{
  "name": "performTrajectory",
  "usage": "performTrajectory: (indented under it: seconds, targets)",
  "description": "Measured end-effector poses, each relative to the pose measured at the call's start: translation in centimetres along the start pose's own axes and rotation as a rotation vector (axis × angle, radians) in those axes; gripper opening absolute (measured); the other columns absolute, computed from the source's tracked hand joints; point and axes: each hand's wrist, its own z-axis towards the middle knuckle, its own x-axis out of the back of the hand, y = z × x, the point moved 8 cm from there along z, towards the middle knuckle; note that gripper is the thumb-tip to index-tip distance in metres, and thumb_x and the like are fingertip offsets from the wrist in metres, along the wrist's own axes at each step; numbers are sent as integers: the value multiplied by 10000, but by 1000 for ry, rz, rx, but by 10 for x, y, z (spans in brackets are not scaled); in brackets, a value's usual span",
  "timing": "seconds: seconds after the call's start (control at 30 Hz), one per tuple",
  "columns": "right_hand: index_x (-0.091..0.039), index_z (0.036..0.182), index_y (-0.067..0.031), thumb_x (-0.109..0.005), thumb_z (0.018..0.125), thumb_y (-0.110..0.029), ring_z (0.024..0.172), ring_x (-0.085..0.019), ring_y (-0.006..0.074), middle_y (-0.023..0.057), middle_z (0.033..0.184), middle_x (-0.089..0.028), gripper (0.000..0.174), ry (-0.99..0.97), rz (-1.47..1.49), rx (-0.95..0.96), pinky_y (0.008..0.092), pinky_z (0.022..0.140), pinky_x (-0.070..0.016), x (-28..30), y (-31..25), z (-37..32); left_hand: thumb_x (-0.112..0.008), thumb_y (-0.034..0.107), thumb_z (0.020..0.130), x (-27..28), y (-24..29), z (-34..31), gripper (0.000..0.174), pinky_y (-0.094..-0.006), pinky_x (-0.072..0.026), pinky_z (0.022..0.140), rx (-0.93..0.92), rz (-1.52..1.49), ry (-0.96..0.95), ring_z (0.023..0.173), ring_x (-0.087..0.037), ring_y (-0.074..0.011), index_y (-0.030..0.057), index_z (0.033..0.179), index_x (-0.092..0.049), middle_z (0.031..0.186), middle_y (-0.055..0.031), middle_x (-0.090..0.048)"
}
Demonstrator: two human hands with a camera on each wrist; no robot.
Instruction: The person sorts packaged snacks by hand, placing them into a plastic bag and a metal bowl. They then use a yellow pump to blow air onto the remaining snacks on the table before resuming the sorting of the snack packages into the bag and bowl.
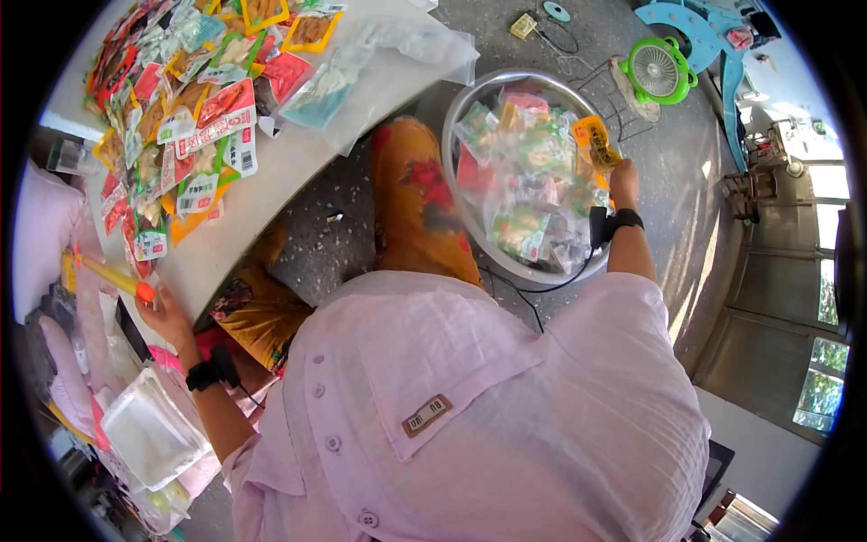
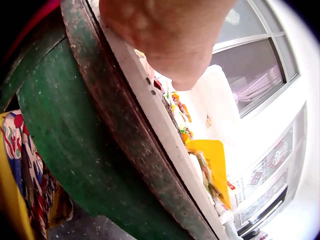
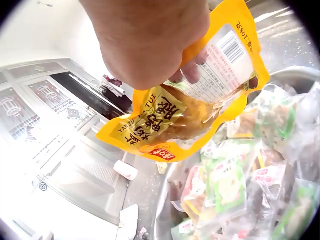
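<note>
My right hand [image 1: 624, 185] holds a yellow snack packet [image 1: 594, 143] over the right side of a large metal basin [image 1: 449, 172]. In the right wrist view, the hand pinches this packet [image 3: 200, 112] near its barcode, and brown food shows through a clear window. Clear-bagged food packets [image 1: 542, 149] fill the basin below. At the table's near edge rests my left hand [image 1: 167, 318], its fingers loose beside the orange end of a yellow stick [image 1: 113, 275]. Nothing shows in its grip. The left wrist view has the hand [image 2: 165, 40] over the table's edge, fingertips hidden.
A heap of colourful packets [image 1: 194, 117] covers the left of the table [image 1: 262, 194], with clear plastic bags [image 1: 397, 63] alongside. A green fan [image 1: 657, 70] stands on the floor past the basin. White trays [image 1: 149, 425] lie at lower left.
</note>
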Motion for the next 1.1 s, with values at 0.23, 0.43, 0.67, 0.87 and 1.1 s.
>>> performTrajectory:
  seconds: [0.23, 0.43, 0.67, 0.87, 1.1]
  targets:
    - [-521, 883, -70, -335, 818, -276, 825, -519, 417, 243, 863, -551, 285, -19, 60, 158, 471, 706, -420, -12, -36, 13, -590, 161, 758, 2, -3, -3, 543, -327, -428, 796, 74, 24, 14, 962, -475, -245, -80, 1168, -328, 1094, -182, -441]
    - [-528, 775, -37, -383, 785, -191, 750, -561, 361, 208, 782, -581, 211, -151, -177, 495, 447, 675, -443, -105, -63, -19, -585, 176, 757, 2, 1, 0, 535, -329, -394, 835, -32, 175, 16, 981, -466, -262, -81, 1160, -346, 1104, -187, -444]
    - [-533, 893, -109, -338, 803, -224, 884, -544, 311, 128, 905, -584, 243, -29, -219, 243, 469, 761, -392, -14, -83, 19, -586, 169, 738, -1, 14, -2, 525, -338, -359, 862, -37, 230, 4, 993, -463, -291, -82, 1147, -373, 1107, -210, -450]
    - [-542, 947, -136, -415, 773, -232, 1053, -447, 245, 82, 1015, -550, 236, 256, -242, 145, 516, 832, -299, 62, -95, 56, -583, 185, 738, -1, 11, -2, 530, -342, -352, 870, -39, 266, 5, 1002, -456, -300, -77, 1149, -375, 1107, -207, -452]
    - [-534, 975, -91, -400, 770, -260, 880, -540, 356, 174, 921, -577, 297, -33, 71, 161, 478, 778, -396, -28, -118, 23, -578, 189, 740, -1, 3, 0, 539, -351, -325, 898, -45, 308, -22, 1032, -433, -307, -61, 1166, -363, 1123, -212, -437]
